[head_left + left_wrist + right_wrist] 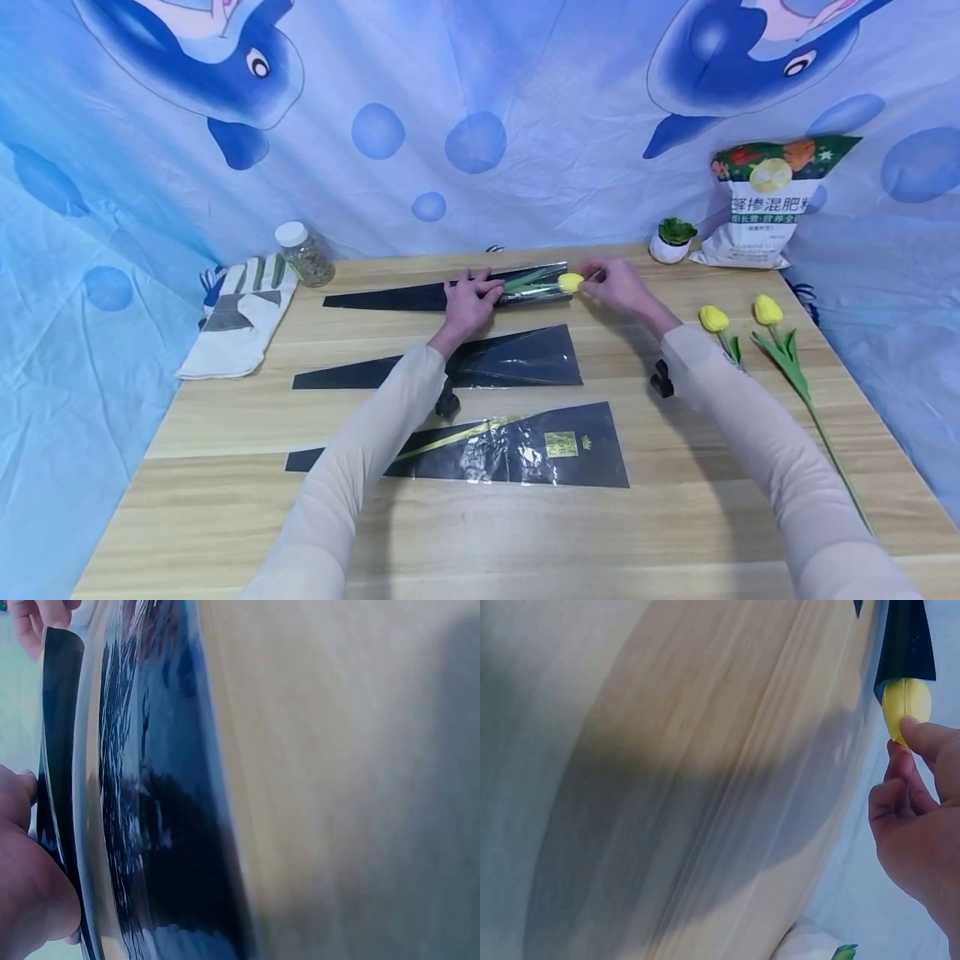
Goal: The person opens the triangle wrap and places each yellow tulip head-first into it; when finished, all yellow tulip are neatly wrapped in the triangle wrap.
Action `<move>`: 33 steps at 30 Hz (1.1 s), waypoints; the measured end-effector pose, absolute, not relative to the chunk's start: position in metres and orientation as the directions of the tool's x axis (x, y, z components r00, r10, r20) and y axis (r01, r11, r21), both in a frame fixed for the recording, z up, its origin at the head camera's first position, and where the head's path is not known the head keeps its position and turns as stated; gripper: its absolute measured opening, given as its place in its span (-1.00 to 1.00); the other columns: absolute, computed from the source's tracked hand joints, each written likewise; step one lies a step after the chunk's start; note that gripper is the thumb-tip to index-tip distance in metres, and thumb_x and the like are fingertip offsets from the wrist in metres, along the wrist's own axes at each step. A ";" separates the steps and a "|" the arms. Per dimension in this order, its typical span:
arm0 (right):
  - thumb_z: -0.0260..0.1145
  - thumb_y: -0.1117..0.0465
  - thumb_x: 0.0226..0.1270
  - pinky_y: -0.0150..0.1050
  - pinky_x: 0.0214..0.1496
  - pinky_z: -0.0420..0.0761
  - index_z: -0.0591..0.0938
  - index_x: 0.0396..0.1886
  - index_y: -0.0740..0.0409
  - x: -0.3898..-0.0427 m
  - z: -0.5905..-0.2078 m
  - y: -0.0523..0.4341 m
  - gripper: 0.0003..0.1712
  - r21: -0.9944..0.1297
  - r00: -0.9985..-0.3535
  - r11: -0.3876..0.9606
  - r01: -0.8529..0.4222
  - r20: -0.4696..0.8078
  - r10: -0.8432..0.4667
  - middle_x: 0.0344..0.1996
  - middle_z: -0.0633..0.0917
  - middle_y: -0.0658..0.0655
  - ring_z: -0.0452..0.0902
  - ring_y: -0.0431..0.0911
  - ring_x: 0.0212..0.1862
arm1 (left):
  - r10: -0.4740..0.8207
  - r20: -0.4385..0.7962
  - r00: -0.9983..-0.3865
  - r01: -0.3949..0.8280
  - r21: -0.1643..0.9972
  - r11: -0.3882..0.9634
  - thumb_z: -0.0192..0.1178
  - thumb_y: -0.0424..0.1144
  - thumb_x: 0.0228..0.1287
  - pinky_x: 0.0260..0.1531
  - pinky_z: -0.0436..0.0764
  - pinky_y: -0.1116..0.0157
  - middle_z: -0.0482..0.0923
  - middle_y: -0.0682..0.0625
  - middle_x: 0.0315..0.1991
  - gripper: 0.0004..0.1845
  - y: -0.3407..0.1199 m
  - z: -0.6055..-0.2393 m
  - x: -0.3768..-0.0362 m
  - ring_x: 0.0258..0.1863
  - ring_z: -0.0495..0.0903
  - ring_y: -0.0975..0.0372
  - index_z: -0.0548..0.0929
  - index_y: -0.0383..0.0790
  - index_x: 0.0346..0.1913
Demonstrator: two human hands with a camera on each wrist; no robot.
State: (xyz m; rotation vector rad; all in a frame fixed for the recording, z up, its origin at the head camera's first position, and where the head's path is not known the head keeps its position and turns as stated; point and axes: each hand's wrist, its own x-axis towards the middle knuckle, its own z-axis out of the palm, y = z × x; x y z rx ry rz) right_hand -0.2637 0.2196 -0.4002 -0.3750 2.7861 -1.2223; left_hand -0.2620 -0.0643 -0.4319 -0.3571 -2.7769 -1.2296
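Fingers [483,287] of the left hand [467,302] clamp the black sleeve [420,296] at the surface's [225,417] far edge; right hand [617,283] pinches the yellow tulip [570,282] (stem inside). Best to keep the mouth open, sliding straight.

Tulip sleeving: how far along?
In hand: first tulip mostly inside the far black sleeve, its yellow bloom showing at the mouth; left hand holds the sleeve, right hand touches the bloom. Left: two loose tulips, two flat sleeves. None finished.
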 end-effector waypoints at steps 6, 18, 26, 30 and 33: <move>0.34 0.42 0.32 -0.20 -0.12 0.59 0.65 0.07 0.32 -0.265 -0.400 0.211 -0.68 -0.779 -0.973 0.606 -0.162 0.024 -0.230 -0.14 0.69 0.27 0.57 0.07 -0.11 | 0.172 0.174 -0.970 0.244 0.718 0.652 0.21 -0.20 0.46 0.42 -0.29 -0.23 0.41 -0.07 0.38 -0.73 -0.063 -0.431 -0.262 0.50 0.06 -0.14 0.73 -0.15 0.11; 0.24 0.42 0.41 -0.28 -0.12 0.62 0.64 0.11 0.29 -0.273 -0.405 0.203 -0.69 -0.839 -0.971 0.541 -0.066 -0.070 -0.227 -0.07 0.67 0.28 0.57 0.05 -0.09 | 0.181 0.174 -0.968 0.251 0.697 0.672 0.20 -0.20 0.47 0.40 -0.25 -0.27 0.41 -0.09 0.38 -0.73 -0.060 -0.427 -0.262 0.49 0.08 -0.16 0.73 -0.12 0.11; -0.17 0.55 0.50 -0.20 0.15 0.58 0.48 0.23 0.51 -0.276 -0.405 0.195 -0.56 -0.920 -0.950 0.392 0.012 -0.133 -0.283 0.09 0.60 0.43 0.58 0.16 0.11 | 0.182 0.161 -0.970 0.242 0.693 0.680 0.19 -0.21 0.47 0.41 -0.23 -0.25 0.40 -0.07 0.39 -0.73 -0.056 -0.426 -0.261 0.51 0.06 -0.11 0.72 -0.11 0.13; -0.23 0.54 0.50 -0.19 0.19 0.56 0.43 0.29 0.51 -0.277 -0.403 0.191 -0.53 -0.926 -0.944 0.374 0.047 -0.163 -0.286 0.14 0.57 0.43 0.56 0.17 0.15 | 0.176 0.162 -0.971 0.239 0.693 0.681 0.18 -0.20 0.48 0.41 -0.24 -0.25 0.41 -0.07 0.39 -0.73 -0.055 -0.425 -0.261 0.51 0.06 -0.11 0.72 -0.12 0.12; -0.22 0.52 0.53 -0.17 0.24 0.52 0.42 0.30 0.48 -0.278 -0.402 0.190 -0.53 -0.926 -0.940 0.373 0.057 -0.176 -0.293 0.15 0.58 0.42 0.56 0.17 0.17 | 0.170 0.174 -0.970 0.243 0.687 0.685 0.19 -0.20 0.47 0.40 -0.24 -0.27 0.41 -0.07 0.38 -0.73 -0.055 -0.425 -0.261 0.50 0.08 -0.13 0.73 -0.13 0.11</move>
